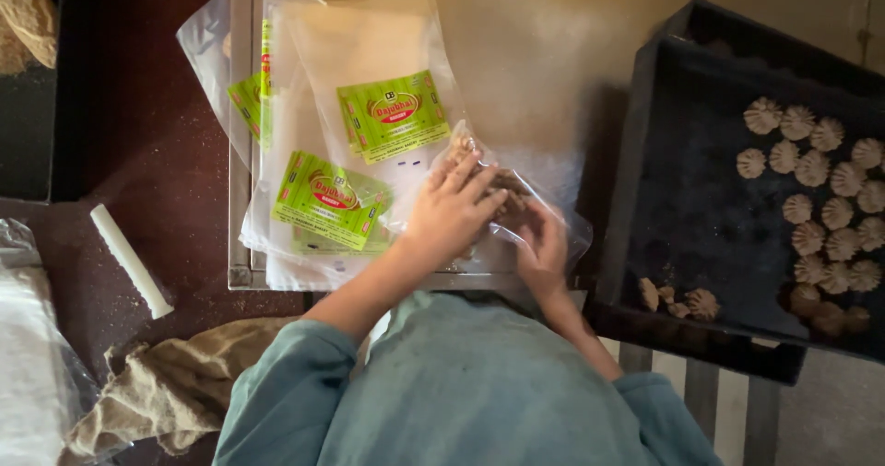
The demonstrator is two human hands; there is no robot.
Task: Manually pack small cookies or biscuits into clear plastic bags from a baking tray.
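Head view, looking down on a dusty tan worktop beside a dark reddish floor. A stack of clear plastic bags with green labels lies at centre, overhanging the worktop's left edge. The left hand rests flat, fingers spread, pressing on a clear bag of cookies just right of the stack; the right hand curls around the bag's near edge, grasping it. A dark baking tray with rows of ridged cookies borders the right side. A white tube and a burlap cloth occupy the floor at lower left.
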